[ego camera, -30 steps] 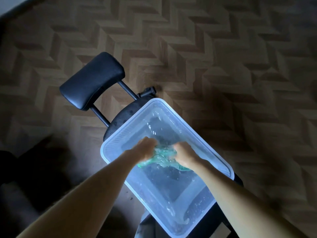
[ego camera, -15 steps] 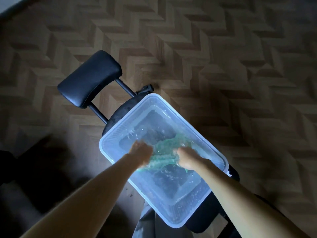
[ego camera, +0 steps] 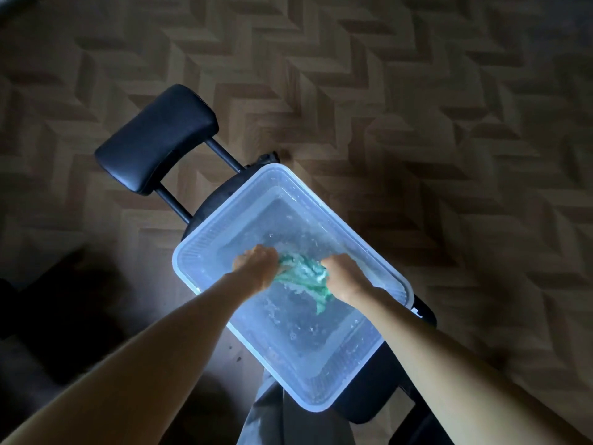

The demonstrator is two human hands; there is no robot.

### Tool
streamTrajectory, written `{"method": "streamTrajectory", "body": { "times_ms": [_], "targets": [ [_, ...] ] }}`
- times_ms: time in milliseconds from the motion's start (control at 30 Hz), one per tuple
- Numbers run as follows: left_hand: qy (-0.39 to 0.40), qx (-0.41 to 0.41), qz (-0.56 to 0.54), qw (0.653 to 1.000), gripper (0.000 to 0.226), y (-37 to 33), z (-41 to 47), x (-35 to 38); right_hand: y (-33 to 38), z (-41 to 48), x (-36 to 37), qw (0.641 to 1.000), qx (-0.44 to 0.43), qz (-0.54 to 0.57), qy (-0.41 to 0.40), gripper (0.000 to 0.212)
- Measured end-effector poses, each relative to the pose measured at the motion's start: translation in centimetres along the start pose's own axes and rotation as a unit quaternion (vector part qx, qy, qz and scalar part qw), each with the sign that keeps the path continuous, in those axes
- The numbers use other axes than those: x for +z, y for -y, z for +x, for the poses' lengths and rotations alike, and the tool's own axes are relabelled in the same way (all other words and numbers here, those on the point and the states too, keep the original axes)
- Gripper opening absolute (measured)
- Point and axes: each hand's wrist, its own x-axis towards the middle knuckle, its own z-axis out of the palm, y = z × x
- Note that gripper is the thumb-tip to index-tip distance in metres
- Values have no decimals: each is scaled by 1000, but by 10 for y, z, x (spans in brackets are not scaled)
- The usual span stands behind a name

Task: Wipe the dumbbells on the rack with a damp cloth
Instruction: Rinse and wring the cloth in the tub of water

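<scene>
A green cloth (ego camera: 303,273) hangs bunched and wet between my two hands, over the water in a clear plastic tub (ego camera: 205,245). My left hand (ego camera: 256,266) grips its left end and my right hand (ego camera: 345,277) grips its right end, both with curled fingers. A tail of the cloth droops toward the water below my right hand. The water surface is rippled with splashes. No dumbbells or rack appear in the head view.
The tub rests on the seat of a black chair (ego camera: 378,390) whose padded backrest (ego camera: 157,138) sticks out to the upper left. Herringbone wood floor (ego camera: 449,123) surrounds it. A grey trouser leg (ego camera: 272,419) shows at the bottom.
Half a second ago both hands pressed the cloth down in the water; now they have lifted it bunched above the surface. The camera view shifted slightly.
</scene>
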Motion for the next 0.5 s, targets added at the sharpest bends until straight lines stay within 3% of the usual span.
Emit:
{"method": "streamTrajectory", "body": {
  "times_ms": [133, 200, 267, 333, 433, 500],
  "targets": [
    [-14, 15, -19, 1000, 32, -6, 0, 2, 3, 2, 5, 999, 17, -17, -35, 45],
    [-5, 57, -117, 991, 40, -8, 0, 7, 7, 3, 10, 1000, 4, 14, -17, 38],
    [-3, 100, -219, 970, 55, -8, -1, 7, 6, 3, 12, 999, -3, 52, -13, 18],
    [4, 114, -208, 971, 53, -7, 2, 8, 4, 0, 11, 998, 0, 57, -24, 25],
    [4, 90, -171, 981, 29, -10, 4, 10, 3, -3, 9, 999, 1, 10, -37, 12],
    [-14, 82, -117, 990, 30, -15, 3, 9, 5, -2, 9, 1000, -11, -3, -24, 22]
  ]
}}
